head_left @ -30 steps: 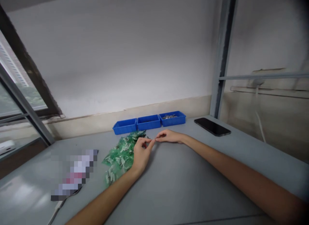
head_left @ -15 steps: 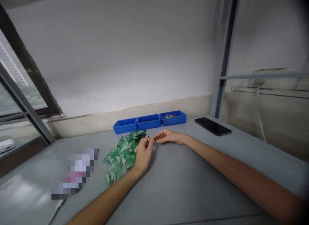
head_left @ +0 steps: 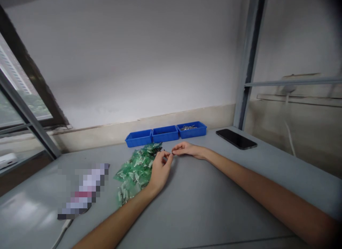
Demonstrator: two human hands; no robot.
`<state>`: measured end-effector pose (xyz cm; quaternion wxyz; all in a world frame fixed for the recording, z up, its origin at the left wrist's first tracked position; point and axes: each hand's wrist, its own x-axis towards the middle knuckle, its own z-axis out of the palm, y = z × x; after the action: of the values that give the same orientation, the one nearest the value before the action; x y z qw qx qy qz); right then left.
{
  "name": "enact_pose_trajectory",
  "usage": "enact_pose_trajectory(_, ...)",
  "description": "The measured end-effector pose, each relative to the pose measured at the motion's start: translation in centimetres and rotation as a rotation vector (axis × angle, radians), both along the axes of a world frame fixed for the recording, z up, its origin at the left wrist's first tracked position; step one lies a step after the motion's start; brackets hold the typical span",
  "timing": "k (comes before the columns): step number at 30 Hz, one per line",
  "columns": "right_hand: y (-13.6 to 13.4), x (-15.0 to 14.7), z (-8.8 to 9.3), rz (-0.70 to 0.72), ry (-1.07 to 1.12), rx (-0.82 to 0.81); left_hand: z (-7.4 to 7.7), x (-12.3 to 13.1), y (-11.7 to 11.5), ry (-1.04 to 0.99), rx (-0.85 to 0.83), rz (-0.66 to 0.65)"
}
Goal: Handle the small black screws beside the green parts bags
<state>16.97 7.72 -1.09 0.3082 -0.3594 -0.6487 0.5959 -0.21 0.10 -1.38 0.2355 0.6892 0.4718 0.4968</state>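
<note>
My left hand (head_left: 159, 169) rests on the grey table (head_left: 213, 206) beside a heap of small green bags (head_left: 135, 170), its fingertips pinched together. My right hand (head_left: 188, 150) lies just to its right, thumb and forefinger pinched too. The two sets of fingertips meet around a tiny part (head_left: 171, 154) that is too small to make out. A few dark small pieces lie at the heap's far end.
Three blue trays (head_left: 165, 133) stand in a row by the wall; the right one holds metal pins. A black phone (head_left: 236, 138) lies at the far right. A blurred packet (head_left: 82, 190) and a white cable lie to the left. A metal post rises behind the phone.
Both hands stayed almost still on the table. The fingertips of my left hand drew slightly closer to those of my right.
</note>
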Motion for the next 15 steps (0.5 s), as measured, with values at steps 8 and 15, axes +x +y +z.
enact_pose_trajectory(8, 0.21, 0.15, -0.08, 0.005, 0.032, 0.017, -0.09, 0.11, -0.03, 0.080, 0.004, -0.045)
enact_pose_trajectory(15, 0.11, 0.17, -0.01, 0.017, 0.024, 0.033, -0.16, 0.14, 0.00, 0.016, -0.005, -0.029)
